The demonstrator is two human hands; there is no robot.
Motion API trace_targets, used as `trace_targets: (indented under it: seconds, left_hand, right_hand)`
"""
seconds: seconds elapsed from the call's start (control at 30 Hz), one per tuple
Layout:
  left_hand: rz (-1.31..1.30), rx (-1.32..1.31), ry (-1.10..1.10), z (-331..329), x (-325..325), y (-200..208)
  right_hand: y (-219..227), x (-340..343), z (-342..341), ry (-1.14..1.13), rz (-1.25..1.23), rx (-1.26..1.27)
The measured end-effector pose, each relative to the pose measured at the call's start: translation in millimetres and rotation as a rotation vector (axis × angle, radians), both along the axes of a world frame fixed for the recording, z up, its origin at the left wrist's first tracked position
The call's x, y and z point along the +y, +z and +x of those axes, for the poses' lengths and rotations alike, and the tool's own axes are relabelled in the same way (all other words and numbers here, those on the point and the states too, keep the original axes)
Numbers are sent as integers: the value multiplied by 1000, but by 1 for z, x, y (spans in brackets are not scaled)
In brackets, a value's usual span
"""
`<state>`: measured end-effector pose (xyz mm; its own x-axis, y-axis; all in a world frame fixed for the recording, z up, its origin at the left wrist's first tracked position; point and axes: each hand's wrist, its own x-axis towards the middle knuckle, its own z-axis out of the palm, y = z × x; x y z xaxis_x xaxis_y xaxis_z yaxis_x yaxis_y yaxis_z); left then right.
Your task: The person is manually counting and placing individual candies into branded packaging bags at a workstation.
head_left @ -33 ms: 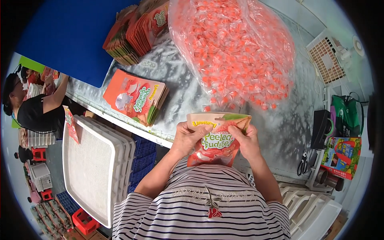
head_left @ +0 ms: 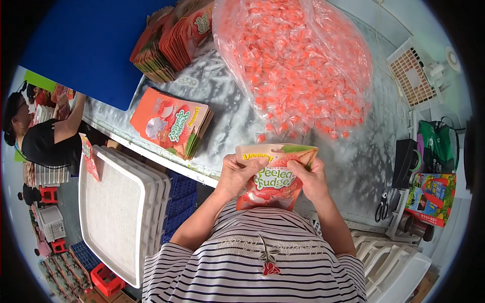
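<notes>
A pink-and-red stand-up snack pouch (head_left: pixel 270 190) is held upright close against my striped shirt, its printed front facing up at me. My left hand (head_left: pixel 235 177) grips its upper left side, thumb across the front. On the upper right side my right hand (head_left: pixel 313 180) pinches it the same way. The fingers behind the pouch are hidden, and I cannot tell whether its top is open. Beyond the hands lies a big clear plastic bag (head_left: pixel 298 65) full of small wrapped red-orange sweets, several of them at its near edge. A flat pile of matching pouches (head_left: pixel 169 123) sits to the left.
More pouches (head_left: pixel 174 40) stand bundled beside a blue board (head_left: pixel 91 45). White trays (head_left: pixel 113 202) are stacked off the table's left edge. Black scissors (head_left: pixel 382 207), a cream basket (head_left: pixel 411 76) and white plastic trays (head_left: pixel 389 267) are at right. A co-worker (head_left: pixel 48 136) works at far left.
</notes>
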<state>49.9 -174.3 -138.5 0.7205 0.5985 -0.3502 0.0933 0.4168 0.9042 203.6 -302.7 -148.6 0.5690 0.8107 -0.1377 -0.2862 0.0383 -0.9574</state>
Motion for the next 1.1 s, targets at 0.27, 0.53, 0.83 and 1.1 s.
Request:
trace_targets:
  seconds: [0.27, 0.53, 0.83, 1.1]
  left_hand:
    - [-49, -103, 84, -1, -6, 7]
    - [47, -145, 37, -6, 7, 8]
    - [3, -198, 83, -12, 12, 4]
    - [149, -249, -45, -23, 31, 10]
  right_hand:
    - [4, 0, -1, 73, -3, -145]
    - [9, 8, -6, 14, -4, 30]
    - [3, 18, -10, 21, 4, -77]
    - [15, 26, -16, 143, -35, -38]
